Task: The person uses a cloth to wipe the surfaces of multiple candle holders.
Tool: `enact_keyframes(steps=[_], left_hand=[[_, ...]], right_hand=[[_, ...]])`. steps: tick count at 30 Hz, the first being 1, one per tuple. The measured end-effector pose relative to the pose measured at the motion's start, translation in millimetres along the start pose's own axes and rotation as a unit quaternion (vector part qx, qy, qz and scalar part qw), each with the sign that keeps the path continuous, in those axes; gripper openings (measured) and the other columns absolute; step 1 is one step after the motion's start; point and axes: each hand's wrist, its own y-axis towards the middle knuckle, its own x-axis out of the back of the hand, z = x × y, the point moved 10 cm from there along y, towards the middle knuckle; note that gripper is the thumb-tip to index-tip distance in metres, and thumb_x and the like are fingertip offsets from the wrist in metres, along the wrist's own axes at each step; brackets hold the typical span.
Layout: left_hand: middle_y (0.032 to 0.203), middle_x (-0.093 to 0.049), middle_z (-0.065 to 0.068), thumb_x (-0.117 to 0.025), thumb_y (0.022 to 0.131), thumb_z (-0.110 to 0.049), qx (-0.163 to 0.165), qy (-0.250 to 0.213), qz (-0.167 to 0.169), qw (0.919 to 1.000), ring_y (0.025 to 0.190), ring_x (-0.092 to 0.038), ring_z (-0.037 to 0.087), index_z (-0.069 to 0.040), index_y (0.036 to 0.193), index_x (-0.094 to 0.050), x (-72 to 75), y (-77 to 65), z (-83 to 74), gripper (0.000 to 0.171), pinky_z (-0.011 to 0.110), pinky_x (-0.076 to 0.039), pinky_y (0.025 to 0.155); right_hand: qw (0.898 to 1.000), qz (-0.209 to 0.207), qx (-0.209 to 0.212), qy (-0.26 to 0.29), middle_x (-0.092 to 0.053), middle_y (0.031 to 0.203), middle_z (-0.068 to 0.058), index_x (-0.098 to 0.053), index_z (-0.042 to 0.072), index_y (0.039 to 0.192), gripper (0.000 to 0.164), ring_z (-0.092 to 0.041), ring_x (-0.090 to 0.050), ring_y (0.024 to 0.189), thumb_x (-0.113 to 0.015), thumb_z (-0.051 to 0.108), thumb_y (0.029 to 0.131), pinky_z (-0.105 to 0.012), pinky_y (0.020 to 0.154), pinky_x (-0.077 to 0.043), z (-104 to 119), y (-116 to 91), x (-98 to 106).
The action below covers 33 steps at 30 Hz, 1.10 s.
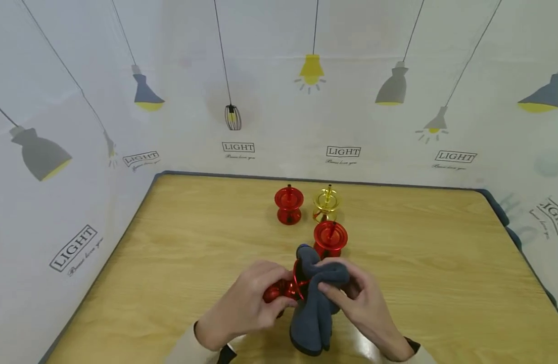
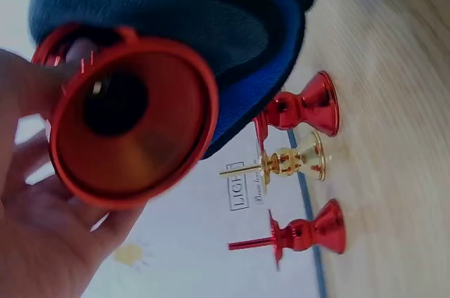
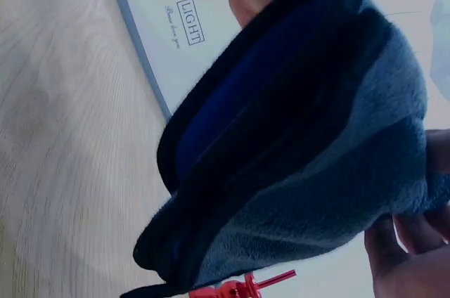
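Observation:
My left hand (image 1: 253, 298) grips a shiny red candle holder (image 1: 283, 290) by its stem and base, tilted on its side. The left wrist view looks into its hollow, flared base (image 2: 169, 150). Against the holder's dish end, my right hand (image 1: 361, 298) pinches a bunched dark blue-grey cloth (image 1: 313, 313). In the right wrist view the cloth (image 3: 330, 171) hangs in folds and hides most of the holder. Just beyond the hands stands another red candle holder (image 1: 330, 237), upright and partly covered by the cloth.
Farther back on the wooden table (image 1: 206, 227) stand a red candle holder (image 1: 289, 205) and a gold candle holder (image 1: 326, 202), both upright with a central spike. A white wall sheet (image 1: 279, 101) printed with lamps surrounds the table's back and sides.

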Motion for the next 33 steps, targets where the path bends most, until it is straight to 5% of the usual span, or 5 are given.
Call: enact_keyframes(steps=[6,13,20,27,33], left_hand=[[0.099,-0.073,0.002,-0.070,0.097,-0.023,0.106,-0.240,0.138,0.9552,0.092,-0.068,0.004,-0.007,0.108,-0.068,-22.4,-5.7,29.8,0.020,0.026,-0.058,0.083],[0.097,-0.064,-0.006,-0.054,0.104,-0.026,0.179,-0.516,0.241,0.8019,0.087,-0.059,0.003,0.018,0.127,-0.048,-53.6,-8.2,44.2,0.051,0.020,-0.048,0.080],[0.109,-0.068,0.000,-0.078,0.090,-0.023,0.080,-0.110,0.085,0.9870,0.098,-0.065,0.008,-0.007,0.122,-0.063,-32.6,19.7,20.9,0.039,0.024,-0.057,0.085],[0.100,-0.070,0.004,-0.091,0.074,-0.016,-0.002,0.159,-0.094,0.9828,0.090,-0.067,0.016,-0.005,0.109,-0.070,-13.0,21.3,-13.7,0.043,0.031,-0.059,0.083],[0.101,-0.074,0.002,-0.083,0.085,-0.020,0.082,-0.048,0.010,0.9954,0.089,-0.069,0.011,-0.006,0.112,-0.072,-19.3,22.8,15.1,0.032,0.028,-0.060,0.079]], right_hand=[[0.999,0.037,-0.006,0.013,-0.069,0.117,-0.004,-0.066,0.002,0.116,0.027,-0.012,-0.069,0.103,-0.071,-0.004,0.091,-0.028,0.084,-0.059,-4.9,3.5,-2.9],[0.998,0.040,-0.021,0.032,-0.070,0.116,0.000,-0.065,-0.001,0.119,0.026,-0.012,-0.068,0.104,-0.068,-0.003,0.093,-0.026,0.085,-0.058,-6.2,7.4,0.4],[0.994,-0.096,-0.054,-0.024,-0.073,0.105,0.002,-0.068,-0.005,0.113,0.021,-0.011,-0.069,0.095,-0.071,-0.001,0.092,-0.023,0.078,-0.057,-7.5,3.3,34.5],[0.976,-0.198,-0.095,-0.003,-0.073,0.092,0.000,-0.069,-0.007,0.105,0.018,-0.010,-0.068,0.082,-0.074,-0.003,0.088,-0.024,0.070,-0.057,-13.4,-4.6,47.2],[0.989,-0.136,-0.061,0.004,-0.073,0.101,0.000,-0.068,-0.006,0.109,0.018,-0.012,-0.068,0.091,-0.070,-0.004,0.091,-0.025,0.076,-0.056,-9.9,-0.2,38.9]])
